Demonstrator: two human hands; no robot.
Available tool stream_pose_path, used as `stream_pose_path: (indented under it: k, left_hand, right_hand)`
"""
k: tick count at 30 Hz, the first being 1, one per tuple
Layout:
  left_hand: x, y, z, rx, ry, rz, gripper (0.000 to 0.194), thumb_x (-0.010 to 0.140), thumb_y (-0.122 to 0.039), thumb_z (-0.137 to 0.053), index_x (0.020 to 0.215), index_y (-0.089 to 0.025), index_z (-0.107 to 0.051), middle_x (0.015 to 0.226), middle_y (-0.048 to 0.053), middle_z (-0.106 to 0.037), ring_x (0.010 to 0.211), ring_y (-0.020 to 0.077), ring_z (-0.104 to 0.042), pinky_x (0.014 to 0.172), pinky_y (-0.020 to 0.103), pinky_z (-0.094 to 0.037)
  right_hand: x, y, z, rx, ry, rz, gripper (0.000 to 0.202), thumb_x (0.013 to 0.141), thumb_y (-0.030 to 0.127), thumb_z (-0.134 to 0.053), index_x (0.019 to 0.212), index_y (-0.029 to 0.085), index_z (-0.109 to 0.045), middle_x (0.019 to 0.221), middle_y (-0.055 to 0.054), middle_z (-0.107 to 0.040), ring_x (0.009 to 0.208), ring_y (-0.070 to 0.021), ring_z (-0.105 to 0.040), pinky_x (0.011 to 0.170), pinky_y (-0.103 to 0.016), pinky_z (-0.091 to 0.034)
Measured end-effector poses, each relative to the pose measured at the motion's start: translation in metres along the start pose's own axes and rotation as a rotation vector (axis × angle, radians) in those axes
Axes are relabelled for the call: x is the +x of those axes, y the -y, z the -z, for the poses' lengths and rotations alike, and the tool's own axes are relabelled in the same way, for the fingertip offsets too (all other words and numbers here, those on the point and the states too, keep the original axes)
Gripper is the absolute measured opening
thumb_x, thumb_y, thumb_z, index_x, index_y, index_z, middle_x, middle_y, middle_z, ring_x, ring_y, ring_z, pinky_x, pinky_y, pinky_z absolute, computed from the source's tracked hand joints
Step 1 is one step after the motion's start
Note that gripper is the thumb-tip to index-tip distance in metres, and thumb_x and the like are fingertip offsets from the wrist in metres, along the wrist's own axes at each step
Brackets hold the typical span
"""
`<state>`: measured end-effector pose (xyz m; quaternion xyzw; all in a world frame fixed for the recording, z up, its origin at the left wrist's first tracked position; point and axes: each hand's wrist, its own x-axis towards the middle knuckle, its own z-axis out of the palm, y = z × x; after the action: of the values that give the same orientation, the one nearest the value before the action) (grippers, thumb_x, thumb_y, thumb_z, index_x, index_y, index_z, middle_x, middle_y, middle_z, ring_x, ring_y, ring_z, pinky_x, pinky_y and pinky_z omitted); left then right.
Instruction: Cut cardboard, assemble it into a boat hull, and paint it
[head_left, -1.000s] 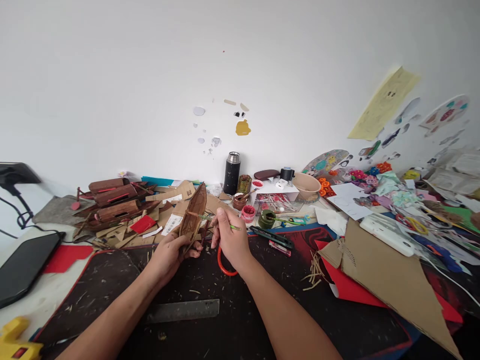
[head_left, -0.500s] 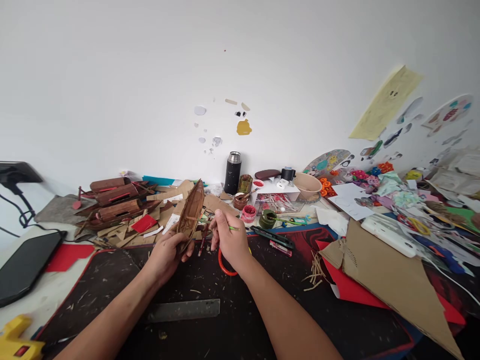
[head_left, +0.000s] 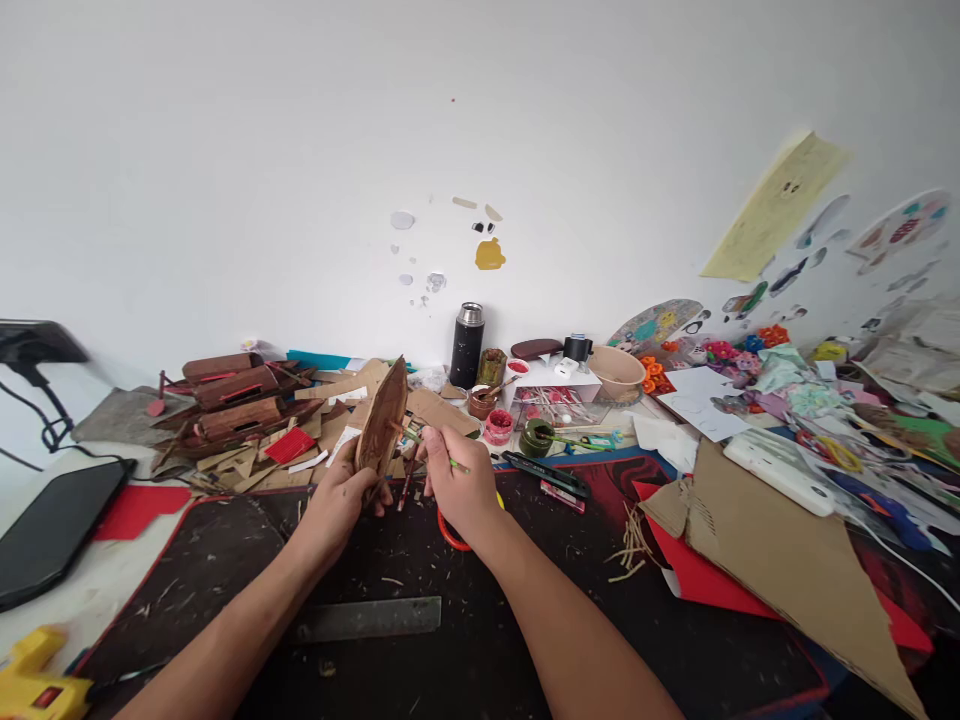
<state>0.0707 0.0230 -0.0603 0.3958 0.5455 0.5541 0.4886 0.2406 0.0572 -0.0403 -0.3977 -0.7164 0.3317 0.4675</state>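
Observation:
A brown model boat hull (head_left: 385,412) is held upright on its end by my left hand (head_left: 348,500), whose fingers wrap its lower end. My right hand (head_left: 459,480) is closed on a thin green-handled paintbrush (head_left: 459,466). The brush tip points left and meets the hull's side, or is very close to it. Behind the hands stand an open jar of brown paint (head_left: 482,402), a jar of red paint (head_left: 498,427) and a jar of dark green paint (head_left: 535,436). Partly hidden under my right hand is an orange ring-shaped handle (head_left: 451,532).
Several finished brown model boats (head_left: 240,400) lie at left among cardboard scraps. A clear ruler (head_left: 375,618) rests on the dark mat (head_left: 450,670). A black flask (head_left: 468,345) stands by the wall. Cardboard (head_left: 787,540) covers the right, and a yellow glue gun (head_left: 37,670) sits front left.
The hull has turned in my left hand so it shows more edge-on. My right hand has tilted, bringing the brush leftward to the hull.

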Motion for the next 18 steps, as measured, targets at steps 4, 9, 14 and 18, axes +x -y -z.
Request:
stream_pose_path:
  k: [4, 9, 14, 18]
  left_hand:
    - [0.0035, 0.0040, 0.0022, 0.008, -0.019, -0.015, 0.062, 0.065, -0.031, -0.063, 0.125, -0.019, -0.052, 0.055, -0.005, -0.066, 0.049, 0.0201, -0.060, 0.045, 0.026, -0.045]
    - [0.0022, 0.0038, 0.0012, 0.032, -0.005, -0.018, 0.061, 0.066, -0.032, -0.063, 0.124, -0.019, -0.050, 0.054, -0.005, -0.066, 0.048, 0.0204, -0.059, 0.044, 0.027, -0.046]
    - [-0.0027, -0.0001, -0.0025, 0.085, 0.065, -0.021, 0.059, 0.069, -0.031, -0.060, 0.126, -0.018, -0.048, 0.054, -0.004, -0.067, 0.044, 0.0202, -0.058, 0.044, 0.028, -0.047]
    - [-0.0027, -0.0009, -0.0028, 0.081, 0.049, -0.025, 0.065, 0.069, -0.031, -0.060, 0.130, -0.017, -0.046, 0.055, -0.004, -0.068, 0.046, 0.0215, -0.060, 0.045, 0.029, -0.048]
  right_hand:
    - [-0.0007, 0.0027, -0.0012, -0.018, 0.053, 0.001, 0.049, 0.114, 0.052, -0.039, 0.080, 0.024, -0.061, 0.052, 0.002, -0.054, 0.055, -0.0175, -0.061, 0.058, -0.027, -0.043]
    - [0.0012, 0.0012, 0.0002, -0.078, 0.013, 0.036, 0.044, 0.114, 0.047, -0.041, 0.080, 0.024, -0.059, 0.054, 0.002, -0.056, 0.054, -0.0171, -0.060, 0.060, -0.027, -0.042]
    - [0.0011, -0.0020, 0.0011, -0.286, -0.015, 0.204, 0.041, 0.115, 0.038, -0.045, 0.079, 0.023, -0.060, 0.069, -0.004, -0.068, 0.067, -0.0190, -0.067, 0.066, -0.028, -0.043]
    - [0.0003, -0.0015, 0.0007, -0.288, -0.006, 0.213, 0.040, 0.115, 0.036, -0.046, 0.080, 0.023, -0.061, 0.070, -0.004, -0.069, 0.067, -0.0189, -0.068, 0.066, -0.028, -0.044]
